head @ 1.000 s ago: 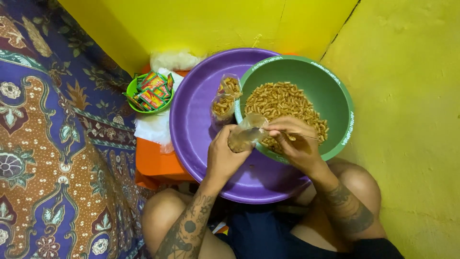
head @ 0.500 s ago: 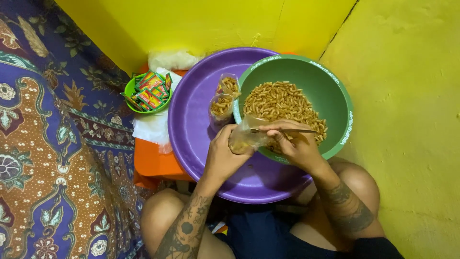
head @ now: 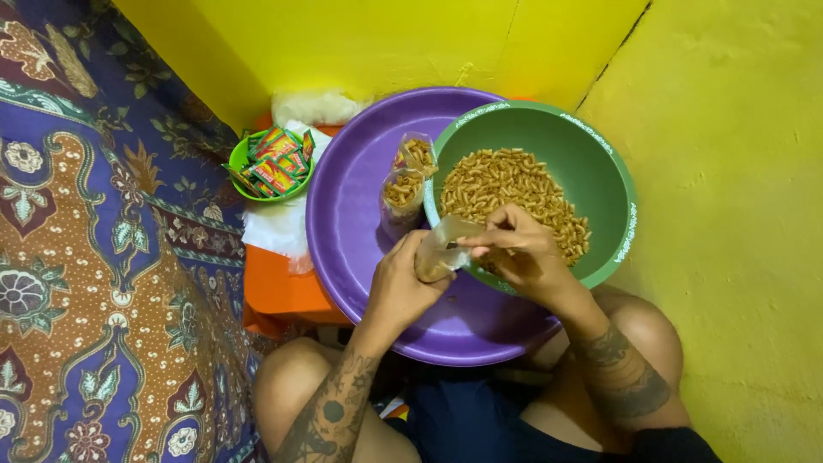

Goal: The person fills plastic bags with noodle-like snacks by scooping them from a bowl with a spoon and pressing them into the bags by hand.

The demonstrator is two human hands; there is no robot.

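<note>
My left hand [head: 399, 285] grips a small clear plastic bag [head: 439, 250] partly filled with brown snack sticks, held over the near rim of the green bowl [head: 610, 176]. My right hand [head: 519, 254] is closed at the bag's mouth; the spoon it held earlier is hidden now. The green bowl holds a heap of the same brown sticks [head: 511, 185] and rests inside a large purple basin [head: 346, 211]. Two filled small bags [head: 405, 182] stand in the purple basin, just left of the green bowl.
A small green bowl of red, green and yellow sachets [head: 271, 163] sits left of the basin on white plastic over an orange surface [head: 276, 288]. A patterned blue and brown cloth [head: 94, 257] lies to the left. Yellow walls [head: 737, 197] close in behind and to the right.
The spoon that stuck out from my right hand toward the right is no longer visible. My right hand has curled in closer to the bag's mouth. The left hand has barely moved.
</note>
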